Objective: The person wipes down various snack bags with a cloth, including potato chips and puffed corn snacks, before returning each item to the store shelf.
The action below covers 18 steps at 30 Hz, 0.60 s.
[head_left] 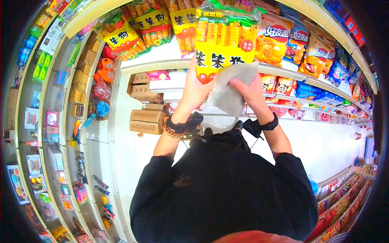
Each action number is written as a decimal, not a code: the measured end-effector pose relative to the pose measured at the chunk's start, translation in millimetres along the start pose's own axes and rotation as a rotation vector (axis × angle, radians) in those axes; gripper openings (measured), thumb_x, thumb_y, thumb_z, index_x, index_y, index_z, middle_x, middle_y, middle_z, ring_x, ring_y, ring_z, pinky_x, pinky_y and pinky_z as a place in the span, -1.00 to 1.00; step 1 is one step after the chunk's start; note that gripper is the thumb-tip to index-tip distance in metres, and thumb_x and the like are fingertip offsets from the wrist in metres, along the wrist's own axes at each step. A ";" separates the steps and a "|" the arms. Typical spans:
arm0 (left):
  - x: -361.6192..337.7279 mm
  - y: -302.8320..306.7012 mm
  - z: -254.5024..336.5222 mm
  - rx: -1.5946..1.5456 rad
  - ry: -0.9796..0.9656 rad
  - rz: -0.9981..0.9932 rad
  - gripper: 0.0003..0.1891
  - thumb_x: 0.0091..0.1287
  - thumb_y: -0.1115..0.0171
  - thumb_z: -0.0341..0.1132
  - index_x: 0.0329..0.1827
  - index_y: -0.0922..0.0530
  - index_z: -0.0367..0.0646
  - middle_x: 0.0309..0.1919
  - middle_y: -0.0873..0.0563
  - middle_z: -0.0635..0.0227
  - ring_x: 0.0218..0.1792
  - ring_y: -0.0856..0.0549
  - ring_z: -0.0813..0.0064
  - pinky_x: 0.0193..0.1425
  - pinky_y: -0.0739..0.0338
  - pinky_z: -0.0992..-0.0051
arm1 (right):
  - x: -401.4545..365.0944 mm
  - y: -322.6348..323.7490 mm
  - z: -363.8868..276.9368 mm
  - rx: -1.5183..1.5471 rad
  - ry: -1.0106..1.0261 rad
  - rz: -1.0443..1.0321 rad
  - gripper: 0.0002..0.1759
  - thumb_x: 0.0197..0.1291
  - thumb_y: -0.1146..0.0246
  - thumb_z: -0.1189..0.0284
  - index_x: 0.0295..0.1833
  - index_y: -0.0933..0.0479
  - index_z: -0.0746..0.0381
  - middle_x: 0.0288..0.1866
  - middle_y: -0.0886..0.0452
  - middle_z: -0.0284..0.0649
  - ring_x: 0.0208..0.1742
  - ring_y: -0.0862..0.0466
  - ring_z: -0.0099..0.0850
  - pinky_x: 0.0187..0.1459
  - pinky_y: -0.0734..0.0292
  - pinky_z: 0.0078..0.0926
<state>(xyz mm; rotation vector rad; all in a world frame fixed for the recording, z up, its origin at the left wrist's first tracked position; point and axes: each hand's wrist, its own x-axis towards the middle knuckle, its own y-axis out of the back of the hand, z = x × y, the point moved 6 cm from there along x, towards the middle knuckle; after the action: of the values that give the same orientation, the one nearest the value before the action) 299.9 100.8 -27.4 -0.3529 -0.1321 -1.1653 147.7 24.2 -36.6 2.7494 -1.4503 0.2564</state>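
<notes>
A yellow and green snack bag (225, 36), with rows of golden sticks showing through it, is held up in front of the shelf. My left hand (197, 86) grips its lower left edge, fingers partly hidden behind the bag. In my right hand (250, 90) is a grey cloth (230, 95), thumb pressed on top of it. The cloth covers the bag's lower right part and hangs below it. Dark bands circle both wrists, with a beaded bracelet on the left one.
Similar yellow snack bags (150, 26) stand on the shelf (162, 64) behind, with orange chip bags (272, 38) to the right. Brown cardboard boxes (146, 121) sit below at left. A toy shelf (115, 162) runs along the left, and low racks (340, 198) stand at lower right.
</notes>
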 end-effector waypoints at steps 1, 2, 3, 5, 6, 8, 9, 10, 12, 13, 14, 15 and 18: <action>-1.3 -0.8 -2.6 -0.060 0.026 -0.013 -0.27 0.08 -0.46 -0.56 0.34 -0.30 -0.22 0.10 -0.60 0.29 0.10 -0.59 0.52 0.20 -0.48 0.48 | 5.2 2.5 -3.4 0.040 0.003 0.022 -0.38 0.00 -0.50 0.42 0.18 -0.44 0.33 -0.02 -0.66 -0.19 -0.02 -0.67 -0.40 0.05 -0.58 -0.40; -3.6 -2.0 -5.6 -0.122 0.052 -0.026 -0.25 0.08 -0.46 -0.55 0.36 -0.29 -0.21 0.12 -0.59 0.29 0.11 -0.58 0.52 0.22 -0.46 0.47 | 9.9 4.0 -11.6 0.071 0.041 0.026 -0.40 0.01 -0.50 0.42 0.16 -0.45 0.32 -0.02 -0.67 -0.19 -0.03 -0.67 -0.40 0.05 -0.58 -0.40; -8.3 -4.7 0.6 -0.008 -0.072 -0.114 -0.22 0.08 -0.48 -0.51 0.38 -0.27 -0.21 0.16 -0.57 0.31 0.14 -0.55 0.52 0.27 -0.42 0.45 | 15.6 5.7 -21.8 0.101 0.081 0.030 -0.43 0.02 -0.49 0.43 0.15 -0.46 0.32 -0.02 -0.67 -0.20 -0.04 -0.68 -0.41 0.04 -0.58 -0.41; -11.3 -6.0 -1.2 0.098 -0.089 -0.137 -0.22 0.07 -0.49 -0.49 0.38 -0.26 -0.22 0.16 -0.57 0.31 0.15 -0.55 0.51 0.29 -0.41 0.44 | 25.3 9.8 -38.6 0.124 0.128 0.038 -0.46 0.06 -0.46 0.40 0.14 -0.48 0.31 -0.02 -0.67 -0.21 -0.06 -0.67 -0.43 0.02 -0.57 -0.44; -12.3 -6.2 -1.8 0.152 -0.096 -0.149 -0.21 0.07 -0.49 -0.48 0.38 -0.26 -0.22 0.16 -0.56 0.30 0.16 -0.54 0.51 0.29 -0.41 0.43 | 31.6 14.2 -42.8 0.091 0.168 0.062 -0.46 0.06 -0.46 0.38 0.14 -0.48 0.31 -0.02 -0.67 -0.21 -0.06 -0.67 -0.44 0.01 -0.57 -0.45; -11.8 -5.3 -6.9 0.093 -0.034 -0.179 -0.22 0.08 -0.49 -0.48 0.37 -0.26 -0.24 0.16 -0.56 0.28 0.15 -0.55 0.50 0.27 -0.42 0.44 | 41.1 22.2 -51.4 0.025 0.247 0.113 -0.46 0.07 -0.45 0.34 0.14 -0.49 0.30 -0.03 -0.67 -0.21 -0.07 -0.66 -0.45 0.00 -0.57 -0.47; -10.7 -6.0 -9.1 0.063 -0.003 -0.197 -0.22 0.08 -0.49 -0.48 0.37 -0.26 -0.25 0.16 -0.56 0.27 0.14 -0.55 0.50 0.26 -0.43 0.45 | 40.7 18.6 -66.2 0.108 0.256 0.088 -0.48 0.10 -0.44 0.29 0.12 -0.50 0.30 -0.03 -0.66 -0.22 -0.07 -0.65 -0.48 0.00 -0.55 -0.47; -10.8 -7.4 -9.1 0.027 0.021 -0.204 -0.23 0.08 -0.49 -0.48 0.36 -0.26 -0.25 0.15 -0.56 0.27 0.13 -0.56 0.50 0.25 -0.44 0.45 | 42.7 20.7 -74.1 0.087 0.260 0.100 -0.46 0.11 -0.43 0.28 0.14 -0.48 0.30 -0.01 -0.65 -0.22 -0.05 -0.64 -0.47 0.02 -0.54 -0.46; -12.0 -9.5 -8.1 -0.043 0.072 -0.213 -0.24 0.09 -0.48 -0.48 0.35 -0.26 -0.27 0.13 -0.57 0.25 0.12 -0.56 0.50 0.22 -0.47 0.46 | 51.6 23.9 -79.8 0.047 0.264 0.120 -0.43 0.12 -0.40 0.26 0.18 -0.44 0.29 0.02 -0.63 -0.21 -0.01 -0.62 -0.44 0.05 -0.51 -0.45; -11.4 -8.2 -7.9 -0.036 0.051 -0.191 -0.25 0.09 -0.48 -0.48 0.34 -0.27 -0.27 0.12 -0.58 0.25 0.11 -0.57 0.51 0.21 -0.48 0.46 | 54.4 23.4 -75.5 0.074 0.236 0.103 -0.45 0.15 -0.39 0.26 0.18 -0.44 0.30 0.02 -0.62 -0.22 0.00 -0.62 -0.45 0.06 -0.51 -0.46; -9.5 -7.8 -7.9 -0.028 0.029 -0.170 -0.27 0.10 -0.47 -0.49 0.34 -0.27 -0.27 0.10 -0.59 0.25 0.10 -0.58 0.51 0.19 -0.49 0.46 | 53.6 22.0 -72.1 0.081 0.230 0.104 -0.47 0.14 -0.40 0.28 0.16 -0.46 0.29 0.00 -0.64 -0.23 -0.01 -0.62 -0.47 0.04 -0.52 -0.47; -7.4 -7.3 -7.4 -0.019 0.006 -0.148 -0.28 0.11 -0.47 -0.49 0.33 -0.28 -0.27 0.09 -0.59 0.25 0.09 -0.58 0.51 0.18 -0.49 0.46 | 52.5 19.5 -68.2 0.089 0.226 0.104 -0.49 0.13 -0.42 0.29 0.14 -0.49 0.29 -0.01 -0.65 -0.24 -0.03 -0.63 -0.48 0.03 -0.53 -0.47; -1.4 -3.2 -4.6 0.007 -0.056 -0.056 -0.30 0.10 -0.46 -0.51 0.31 -0.30 -0.25 0.06 -0.61 0.27 0.08 -0.59 0.51 0.18 -0.49 0.46 | 50.3 12.9 -46.6 0.063 0.175 0.053 -0.50 0.12 -0.44 0.30 0.12 -0.51 0.29 -0.02 -0.66 -0.25 -0.02 -0.64 -0.50 0.02 -0.55 -0.47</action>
<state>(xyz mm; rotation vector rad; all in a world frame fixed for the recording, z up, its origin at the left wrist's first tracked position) 296.0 99.3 -31.4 -0.3778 -0.1958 -1.2105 158.7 -19.8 16.5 2.6594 -1.4946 0.5383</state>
